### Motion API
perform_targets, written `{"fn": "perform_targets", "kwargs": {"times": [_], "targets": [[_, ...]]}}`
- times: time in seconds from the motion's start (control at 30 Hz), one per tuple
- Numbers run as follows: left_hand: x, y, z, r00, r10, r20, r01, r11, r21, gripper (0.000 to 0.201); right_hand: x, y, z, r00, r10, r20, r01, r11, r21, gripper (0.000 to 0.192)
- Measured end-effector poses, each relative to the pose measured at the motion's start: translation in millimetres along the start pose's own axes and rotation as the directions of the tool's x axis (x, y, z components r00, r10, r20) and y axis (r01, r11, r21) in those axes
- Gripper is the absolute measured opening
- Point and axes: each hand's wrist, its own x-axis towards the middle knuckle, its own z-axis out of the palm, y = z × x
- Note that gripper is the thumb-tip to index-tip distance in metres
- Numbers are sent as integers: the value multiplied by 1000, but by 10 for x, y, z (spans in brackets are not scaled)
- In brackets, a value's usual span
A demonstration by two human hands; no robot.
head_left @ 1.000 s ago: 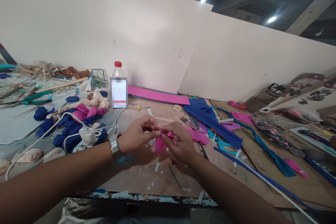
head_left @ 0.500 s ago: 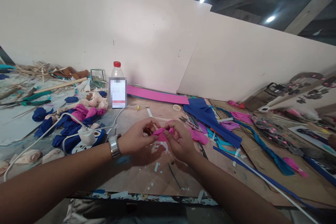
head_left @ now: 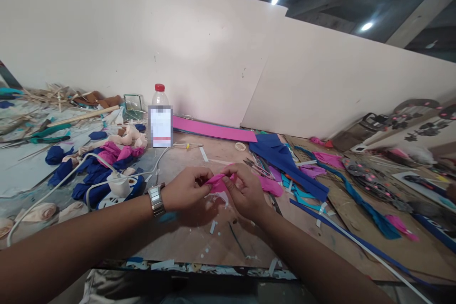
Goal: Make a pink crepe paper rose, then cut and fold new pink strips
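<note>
Both my hands meet over the middle of the wooden table. My left hand, with a metal watch on the wrist, pinches one end of a small pink paper piece. My right hand pinches its other end, so the piece lies roughly flat between my fingers. A white scrap hangs just under it. Small white paper bits lie on the table below my hands.
A red-capped bottle stands behind my hands. Blue and pink paper flowers and a white cable lie left. A pink sheet, blue sheets, scissors and a tape roll lie right.
The pink piece hung down from my fingers a second ago; now it is held flatter and higher between both hands. My hands shifted slightly upward.
</note>
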Motion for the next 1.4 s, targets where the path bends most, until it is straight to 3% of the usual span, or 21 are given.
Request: {"fn": "perform_targets", "kwargs": {"times": [0.17,0.3,0.53,0.77,1.0,1.17,1.4], "targets": [[-18,31,10,985,65,-159,-57,997,49,14,22,-5,8,998,6,56,-6,1000,-15,9],[-24,22,-7,975,79,-208,-62,994,85,17,31,-14,14,996,-38,83,42,998,-42,8],[-18,39,-14,974,85,-208,-65,992,104,15,15,-36,5,994,-96,48,97,995,-36,9],[-9,39,-10,984,61,-165,-60,998,10,17,8,-37,18,990,-144,12,144,990,-9,15],[10,-10,2,989,59,-133,-74,992,-107,20,-6,-56,8,995,-93,-34,93,996,2,14],[1,-3,0,986,58,-159,-71,995,-76,20,-33,-64,15,998,-27,-57,27,1000,2,15],[-10,31,-15,973,79,-216,-91,995,-43,13,-39,-53,26,997,-33,-68,36,999,36,16]]}}
